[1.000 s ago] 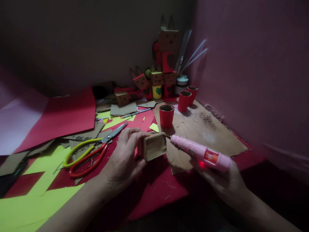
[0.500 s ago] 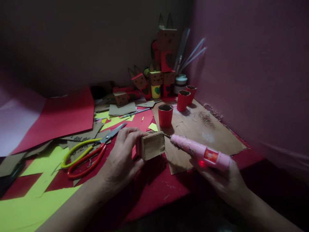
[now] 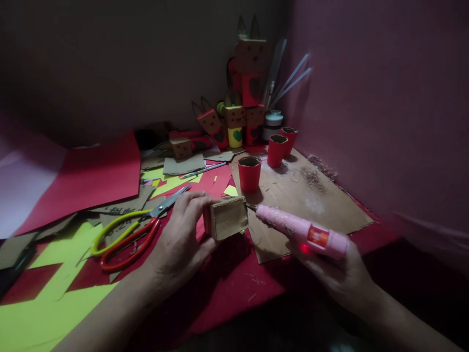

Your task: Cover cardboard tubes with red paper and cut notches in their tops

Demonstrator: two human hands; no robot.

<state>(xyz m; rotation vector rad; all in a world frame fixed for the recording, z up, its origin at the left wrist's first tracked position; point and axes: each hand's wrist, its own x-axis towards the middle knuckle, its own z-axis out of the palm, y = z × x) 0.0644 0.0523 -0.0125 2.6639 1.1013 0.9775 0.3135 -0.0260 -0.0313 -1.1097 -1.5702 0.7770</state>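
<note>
A small cardboard box (image 3: 230, 219) is held up over the table's front by my left hand (image 3: 185, 227), fingers and thumb closed on its left side. My right hand (image 3: 331, 271) is wrapped round a pink hot glue gun (image 3: 284, 222) with a red light glowing at its grip. The gun's nozzle points left and meets the box's right upper edge; whether glue is coming out is too small to tell. Beyond the box stands a red cardboard cup (image 3: 249, 178). Scissors (image 3: 128, 237) with one yellow and one red handle lie left of my left hand.
Two more red cups, one of them nearer (image 3: 277, 151), stand on a cardboard sheet (image 3: 311, 205). Several eared cardboard figures (image 3: 235, 122) and a jar (image 3: 273, 122) are at the back. Red paper (image 3: 98, 181), yellow paper (image 3: 62, 308) and scraps cover the left. A wall (image 3: 384, 122) rises on the right.
The view has shifted slightly, so everything sits a little further left. The box and the glue gun keep nearly the same position together, nozzle still at the box's right edge.
</note>
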